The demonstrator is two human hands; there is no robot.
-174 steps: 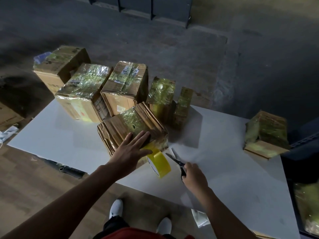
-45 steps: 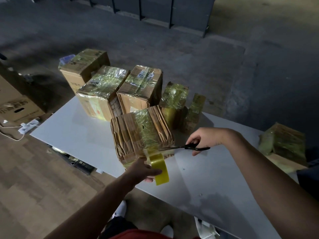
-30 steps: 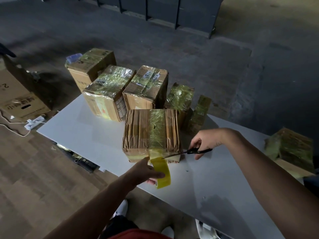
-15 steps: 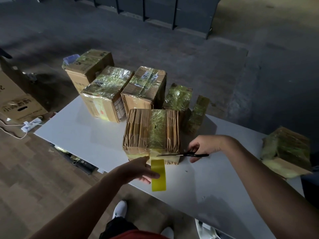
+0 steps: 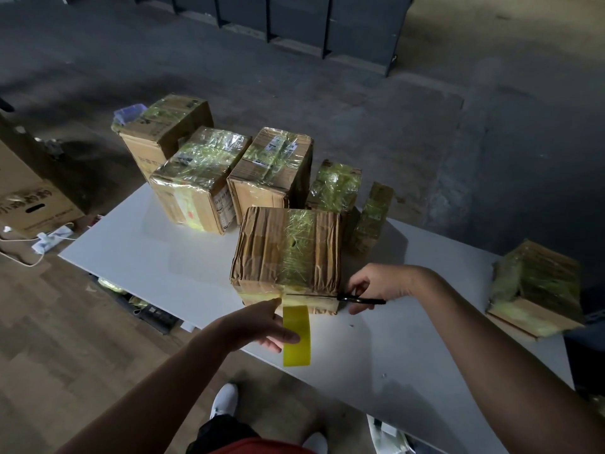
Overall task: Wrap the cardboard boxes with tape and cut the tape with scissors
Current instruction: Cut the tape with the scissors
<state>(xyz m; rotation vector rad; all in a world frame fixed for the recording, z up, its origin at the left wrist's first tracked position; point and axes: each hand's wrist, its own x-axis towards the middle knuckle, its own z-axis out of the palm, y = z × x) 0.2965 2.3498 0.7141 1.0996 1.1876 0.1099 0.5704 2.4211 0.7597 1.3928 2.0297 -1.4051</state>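
Gripping scissors [image 5: 343,298], the right hand [image 5: 376,285] cuts tape [image 5: 294,302] stretched from the box [image 5: 288,253] just beyond it to the roll [image 5: 296,335] the left hand [image 5: 262,326] holds; slack tape could fold, not cut.

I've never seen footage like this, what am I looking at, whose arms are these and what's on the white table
No machine here: a camera worn on a person's head looks down at their own two arms. On the white table stand several tape-wrapped cardboard boxes. The left hand grips a yellow tape roll, its strip running up to the nearest box. The right hand holds black scissors, blades laid across that strip at the box's front.
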